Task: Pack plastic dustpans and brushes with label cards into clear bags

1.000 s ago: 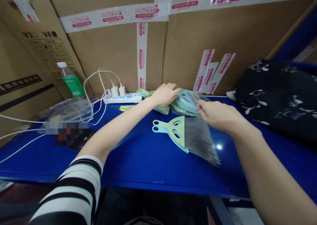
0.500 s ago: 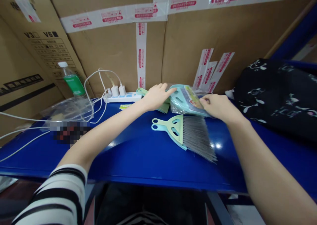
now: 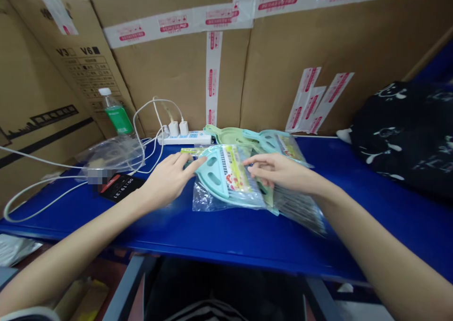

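From where I stand, the bare left forearm and right forearm reach forward and angle inward, the left hand palm down with fingers stretched nearly straight to the right, the right hand knuckles up, fingers loosely bent and pointing left.

The blue table carries a white power strip and a green-labelled bottle at the back left; clear plastic bags, a black timer and white cables lie nearer; mid-table a bagged dustpan set overlaps a loose grey-bristled brush; more sets lie behind; black printed fabric lies at the right.
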A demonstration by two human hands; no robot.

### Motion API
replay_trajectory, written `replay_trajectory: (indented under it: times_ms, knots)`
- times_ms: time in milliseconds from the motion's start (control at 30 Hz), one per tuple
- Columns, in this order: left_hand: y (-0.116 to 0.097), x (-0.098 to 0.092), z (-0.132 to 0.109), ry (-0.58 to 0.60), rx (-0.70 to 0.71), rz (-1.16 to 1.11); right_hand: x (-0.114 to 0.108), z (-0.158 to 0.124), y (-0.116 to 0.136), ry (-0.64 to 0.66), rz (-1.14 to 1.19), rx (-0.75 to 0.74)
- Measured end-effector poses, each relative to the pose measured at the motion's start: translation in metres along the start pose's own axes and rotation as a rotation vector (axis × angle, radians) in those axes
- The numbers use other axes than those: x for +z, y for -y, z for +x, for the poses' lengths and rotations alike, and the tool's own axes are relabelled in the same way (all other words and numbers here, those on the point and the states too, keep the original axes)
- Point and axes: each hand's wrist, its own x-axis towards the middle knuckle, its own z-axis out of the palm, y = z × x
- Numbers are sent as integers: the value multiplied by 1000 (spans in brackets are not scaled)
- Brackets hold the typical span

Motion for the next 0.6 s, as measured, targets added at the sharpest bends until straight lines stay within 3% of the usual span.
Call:
replay_trajectory:
  times_ms: [200,400,600]
  knots:
    - [10,12,-27,-40,-26,-132,18,-1,-2,127,-21,-52]
    - [10,17,-32,-8,-39,-182,28,5,-3,-66,-363,-112]
    - [11,16,-35,-18,-26,-172,31,7,-1,-94,-415,-124]
